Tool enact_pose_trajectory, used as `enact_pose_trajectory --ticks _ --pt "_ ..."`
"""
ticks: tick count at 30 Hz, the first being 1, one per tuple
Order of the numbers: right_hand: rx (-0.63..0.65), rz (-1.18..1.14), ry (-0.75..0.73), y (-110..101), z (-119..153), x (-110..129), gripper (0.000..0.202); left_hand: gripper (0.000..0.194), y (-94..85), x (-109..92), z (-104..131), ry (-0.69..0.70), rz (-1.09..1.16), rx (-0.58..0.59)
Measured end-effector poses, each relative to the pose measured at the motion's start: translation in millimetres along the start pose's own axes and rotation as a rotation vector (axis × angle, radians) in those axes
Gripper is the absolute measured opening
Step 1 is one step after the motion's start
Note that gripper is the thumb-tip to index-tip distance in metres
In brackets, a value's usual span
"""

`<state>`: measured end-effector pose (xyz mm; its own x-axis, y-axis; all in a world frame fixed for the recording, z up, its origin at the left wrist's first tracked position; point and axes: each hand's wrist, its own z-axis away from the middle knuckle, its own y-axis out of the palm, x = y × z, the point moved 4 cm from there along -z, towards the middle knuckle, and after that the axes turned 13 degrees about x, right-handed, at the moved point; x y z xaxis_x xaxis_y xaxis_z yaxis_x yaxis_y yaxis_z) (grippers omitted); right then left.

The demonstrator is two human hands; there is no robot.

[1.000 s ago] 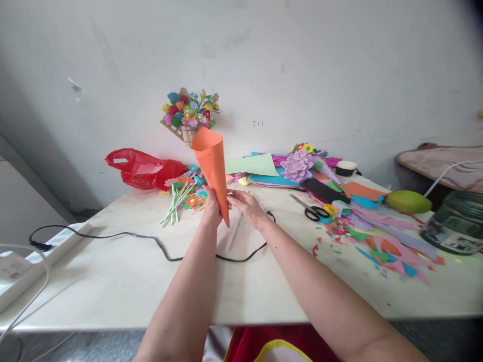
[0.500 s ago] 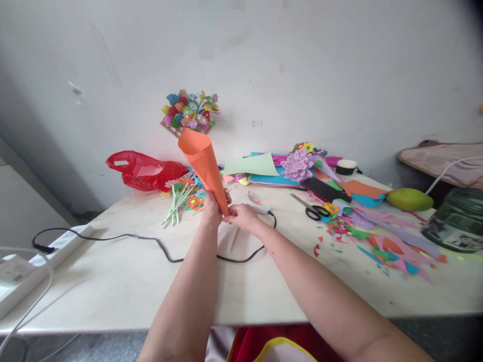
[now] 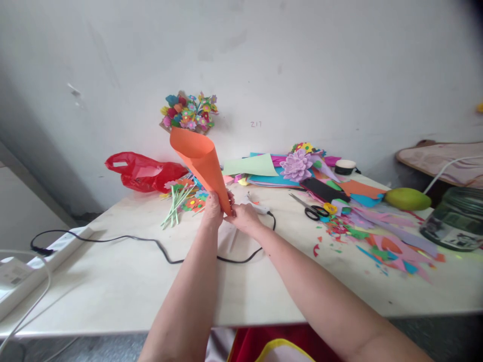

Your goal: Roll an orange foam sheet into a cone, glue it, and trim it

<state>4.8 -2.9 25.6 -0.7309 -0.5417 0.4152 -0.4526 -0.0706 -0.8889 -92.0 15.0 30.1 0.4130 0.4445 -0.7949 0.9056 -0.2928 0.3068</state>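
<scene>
Left hand [image 3: 213,210]: fingers curled round orange rolled-sheet cone [image 3: 207,168] (mouth up, leaning left) | Right hand [image 3: 243,218]: fingers pinching its tip | Red plastic bag [image 3: 149,177]: far-left corner of white table [image 3: 113,286]

Handwritten characters [image 3: 256,124], "217" or "Z17", mark the wall [image 3: 320,75]; the label [image 3: 456,234] on the glass jar [image 3: 462,208] is unreadable.

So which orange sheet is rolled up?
The orange cone gripped by the left hand; the flat sheet beside the green fruit isn't rolled.
</scene>
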Motion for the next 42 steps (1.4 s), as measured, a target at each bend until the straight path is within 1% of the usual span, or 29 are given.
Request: enact_pose_trajectory --ticks 5,9,11,14,16,18,19,22,25,27,30,33,37,42 --pt "0.004 0.069 0.049 2 0 -1 0.021 0.067 1.6 1 1 -0.017 0.007 -0.015" --pt "-0.009 0.075 0.101 2 -2 -8 0.024 0.056 0.6 0 1 -0.011 0.015 -0.018" --pt "-0.033 0.090 0.103 2 -2 -10 0.026 0.052 1.8 0 1 -0.007 0.014 -0.007" --pt "-0.077 0.099 0.081 2 -2 -9 0.027 0.051 4.8 -2 1 0.006 0.003 0.013" --pt "-0.088 0.084 0.063 3 -2 -9 0.024 0.050 4.3 -3 0 0.006 -0.031 -0.001" --pt "-0.083 0.062 0.039 4 -2 -7 0.021 0.047 0.8 -5 0 0.002 -0.092 -0.035" --pt "-0.079 0.053 0.024 4 -2 -7 0.022 0.043 -1.8 -7 0 0.006 -0.135 -0.057" --pt "-0.084 0.036 -0.003 3 -1 -6 0.035 0.031 -9.4 -14 0 0.036 -0.306 -0.140" --pt "-0.150 0.024 -0.014 -2 1 -7 0.039 0.029 -10.3 -20 2 0.049 -0.429 -0.192" --pt "-0.224 0.014 -0.032 -7 2 -7 0.041 0.033 -6.6 -21 2 0.041 -0.440 -0.186" --pt "-0.329 -0.017 -0.095 -13 5 -6 0.044 0.037 0.2 -20 1 0.040 -0.438 -0.147" --pt "-0.391 -0.042 -0.162 -16 8 -3 0.047 0.036 2.6 -17 0 0.061 -0.464 -0.121" --pt "-0.419 -0.020 -0.191 -17 10 -2 0.048 0.035 -2.4 -17 1 0.128 -0.511 -0.148" --pt "-0.402 0.078 -0.182 -14 9 -4 0.039 0.025 -16.1 -15 0 0.163 -0.467 -0.253"
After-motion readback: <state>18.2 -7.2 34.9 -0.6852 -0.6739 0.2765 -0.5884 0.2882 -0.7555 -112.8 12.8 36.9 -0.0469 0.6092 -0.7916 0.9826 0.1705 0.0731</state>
